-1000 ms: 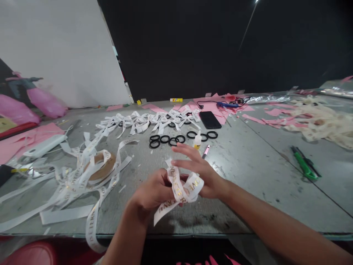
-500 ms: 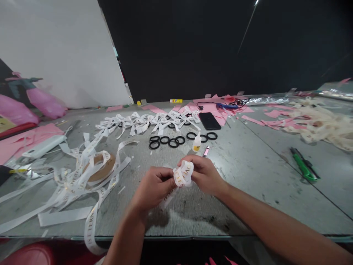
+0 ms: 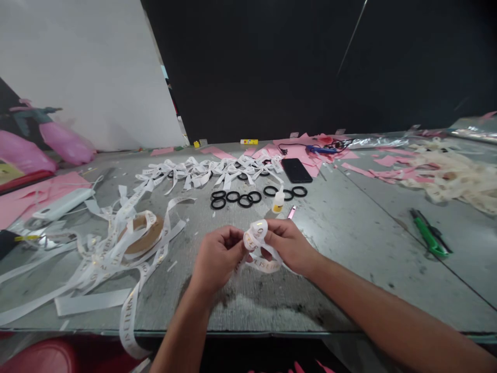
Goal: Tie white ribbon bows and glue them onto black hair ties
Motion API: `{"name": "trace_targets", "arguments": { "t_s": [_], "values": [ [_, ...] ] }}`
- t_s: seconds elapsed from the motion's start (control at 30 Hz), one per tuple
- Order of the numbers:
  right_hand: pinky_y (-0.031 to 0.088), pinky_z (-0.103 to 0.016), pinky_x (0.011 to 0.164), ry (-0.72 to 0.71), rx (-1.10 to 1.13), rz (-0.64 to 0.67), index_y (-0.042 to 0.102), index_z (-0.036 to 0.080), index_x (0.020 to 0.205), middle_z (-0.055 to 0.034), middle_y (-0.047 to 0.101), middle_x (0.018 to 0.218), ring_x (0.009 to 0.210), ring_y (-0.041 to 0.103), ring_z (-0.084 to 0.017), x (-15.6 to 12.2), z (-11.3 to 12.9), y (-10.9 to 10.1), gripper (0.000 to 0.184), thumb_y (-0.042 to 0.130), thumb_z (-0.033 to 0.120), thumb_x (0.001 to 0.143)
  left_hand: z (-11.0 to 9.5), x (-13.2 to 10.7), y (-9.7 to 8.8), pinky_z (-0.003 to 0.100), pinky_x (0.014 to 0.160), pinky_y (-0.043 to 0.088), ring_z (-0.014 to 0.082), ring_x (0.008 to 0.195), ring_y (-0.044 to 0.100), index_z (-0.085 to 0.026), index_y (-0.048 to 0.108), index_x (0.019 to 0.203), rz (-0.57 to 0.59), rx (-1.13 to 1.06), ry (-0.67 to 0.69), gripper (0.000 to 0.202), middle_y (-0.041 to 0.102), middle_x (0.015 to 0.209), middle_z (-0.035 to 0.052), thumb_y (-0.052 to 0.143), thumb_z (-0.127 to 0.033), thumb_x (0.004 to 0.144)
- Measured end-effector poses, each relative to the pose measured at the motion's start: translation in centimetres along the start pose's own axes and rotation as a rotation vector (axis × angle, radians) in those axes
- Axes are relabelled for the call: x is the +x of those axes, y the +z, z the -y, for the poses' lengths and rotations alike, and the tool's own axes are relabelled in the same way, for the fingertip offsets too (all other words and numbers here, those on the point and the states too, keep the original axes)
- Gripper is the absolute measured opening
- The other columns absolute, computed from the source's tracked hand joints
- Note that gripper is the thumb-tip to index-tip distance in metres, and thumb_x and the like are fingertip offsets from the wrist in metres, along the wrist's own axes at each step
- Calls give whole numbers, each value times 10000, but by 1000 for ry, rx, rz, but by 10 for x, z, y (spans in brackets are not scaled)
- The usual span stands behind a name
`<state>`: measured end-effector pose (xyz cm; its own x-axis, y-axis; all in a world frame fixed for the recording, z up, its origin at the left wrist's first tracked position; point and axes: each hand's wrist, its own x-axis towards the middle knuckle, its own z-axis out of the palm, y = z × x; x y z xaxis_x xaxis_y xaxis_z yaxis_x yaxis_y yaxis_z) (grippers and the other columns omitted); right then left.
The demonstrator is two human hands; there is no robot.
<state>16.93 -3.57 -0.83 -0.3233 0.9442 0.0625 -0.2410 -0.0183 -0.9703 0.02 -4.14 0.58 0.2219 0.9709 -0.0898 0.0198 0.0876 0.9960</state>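
A looped white ribbon (image 3: 256, 235) with gold lettering is held between my two hands, above the near middle of the table. My left hand (image 3: 217, 255) pinches it from the left, thumb and fingers closed. From the right, my right hand (image 3: 290, 245) grips the ribbon's upper loop; a longer loop hangs below between the hands. Just beyond stand a small white glue bottle (image 3: 278, 201) with a yellow label and a pink-handled tool (image 3: 292, 212) lying flat. Several black rings (image 3: 245, 201) lie behind, and past them a row of tied white ribbon bows (image 3: 194, 173).
A ribbon roll (image 3: 149, 239) with tangled lengths spreads over the left side, one end hanging off the front edge. A black phone (image 3: 296, 170) lies at the back, and a green cutter (image 3: 429, 235) at right. Cream ribbon (image 3: 454, 173) heaps at far right; pink spray bottles (image 3: 64, 137) stand far left.
The ribbon bundle has turned in my hands, and a longer loop now hangs out below toward my right hand. My right hand has shifted slightly right.
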Motion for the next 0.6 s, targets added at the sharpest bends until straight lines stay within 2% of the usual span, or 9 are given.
{"name": "trace_targets", "arguments": {
  "t_s": [0.1,0.23,0.3,0.37,0.43,0.5,0.6],
  "values": [
    [352,-197,407,66,59,7,689,145,765,-1,602,581,428,479,-71,0,-4,0,375,727,517,743,1,1,1,175,431,394,114,475,566,-139,675,828,-51,-59,-26,302,657,560,1,822,-295,616],
    [413,-206,466,89,145,-6,690,172,916,-7,652,695,499,539,-83,2,-5,-2,371,734,499,746,-2,1,-1,163,447,391,83,462,528,-117,706,712,-95,-38,20,215,634,527,4,814,-277,617],
    [440,-214,508,101,133,51,682,185,981,-13,669,774,565,568,-92,3,-1,-5,370,747,463,745,-5,0,-4,158,445,376,71,448,501,-120,711,685,-122,-29,39,190,611,498,-5,798,-280,632],
    [438,-214,528,138,42,134,687,171,959,-17,664,787,592,563,-90,3,6,-10,355,764,432,731,-8,-3,-9,157,449,370,66,450,491,-127,709,668,-161,-8,53,182,603,490,-10,779,-294,654],
    [401,-204,507,170,-108,166,688,150,854,3,624,697,555,519,-76,3,13,-15,319,770,429,721,-9,-5,-14,155,451,361,65,456,486,-132,706,656,-189,37,48,185,605,497,-9,769,-305,667],
    [342,-199,468,168,-268,124,670,146,764,32,549,581,499,454,-65,4,20,-19,322,744,458,738,-9,-7,-18,154,440,342,62,452,470,-133,705,654,-188,94,26,194,606,499,-8,770,-316,668],
    [298,-208,440,97,-391,-20,634,158,708,52,481,498,459,407,-68,4,26,-21,353,702,500,761,-9,-7,-21,156,428,317,60,444,443,-133,703,641,-176,168,20,201,596,493,-10,772,-320,663]
  ]
}}
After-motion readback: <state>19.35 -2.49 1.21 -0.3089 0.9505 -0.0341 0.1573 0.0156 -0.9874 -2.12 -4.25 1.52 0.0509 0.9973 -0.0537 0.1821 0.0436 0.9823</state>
